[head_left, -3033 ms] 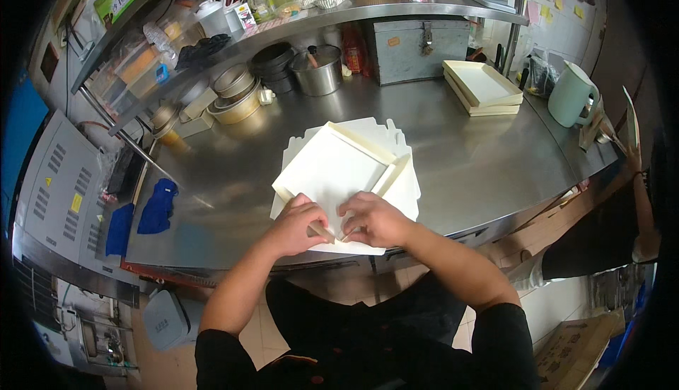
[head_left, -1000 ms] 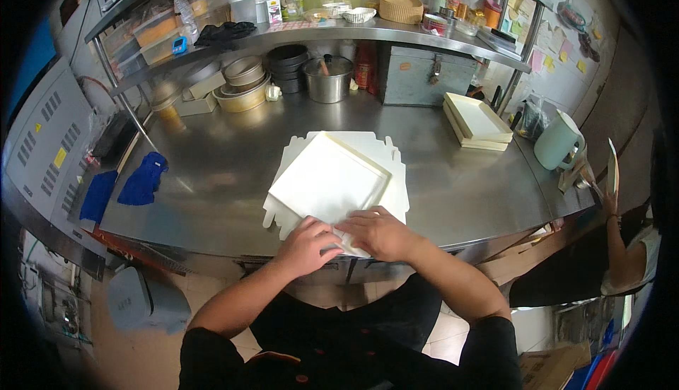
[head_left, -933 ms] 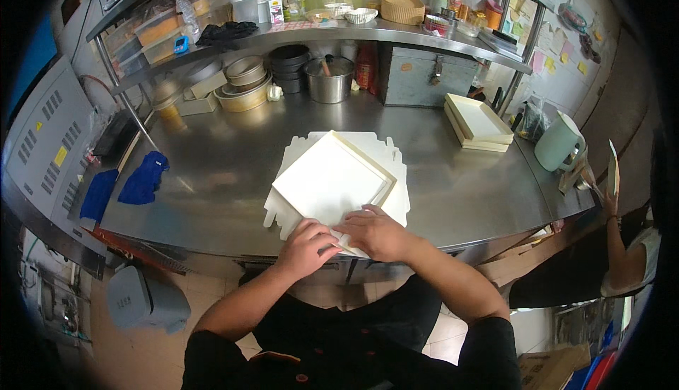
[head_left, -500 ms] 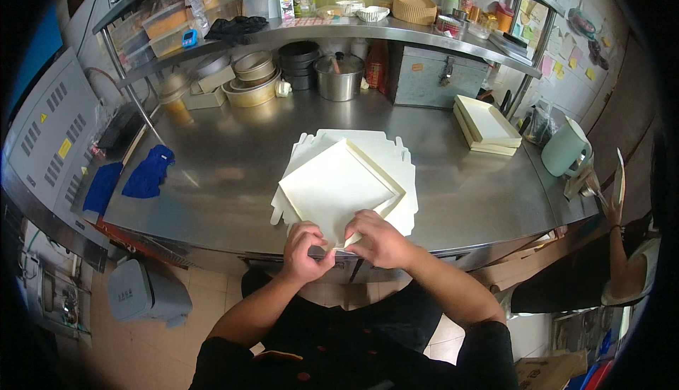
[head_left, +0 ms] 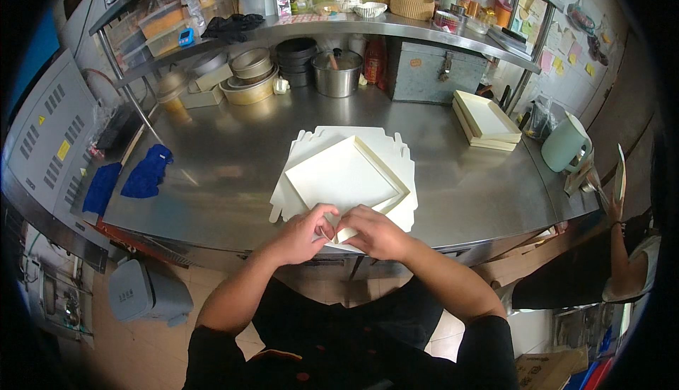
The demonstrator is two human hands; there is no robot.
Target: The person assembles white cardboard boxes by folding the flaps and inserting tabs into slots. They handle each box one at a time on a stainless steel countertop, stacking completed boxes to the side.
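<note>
Head: left hand (head_left: 300, 239), right hand (head_left: 378, 234) pinch tray (head_left: 343, 171) corner (fingertips nearly together) near counter (head_left: 481, 185) edge, room both sides

We count one table (head_left: 219, 202), one tray (head_left: 346, 171) at its near edge, at least one flat sheet (head_left: 307, 142) beneath that, and at least two stacked trays (head_left: 488, 115). We further record two blue cloths (head_left: 147, 172), one jug (head_left: 566, 147), one chest (head_left: 428, 72), one steel pot (head_left: 336, 81), one basket (head_left: 412, 4) and one bin (head_left: 138, 292). The black tins (head_left: 297, 53) overlap too much for us to count.
</note>
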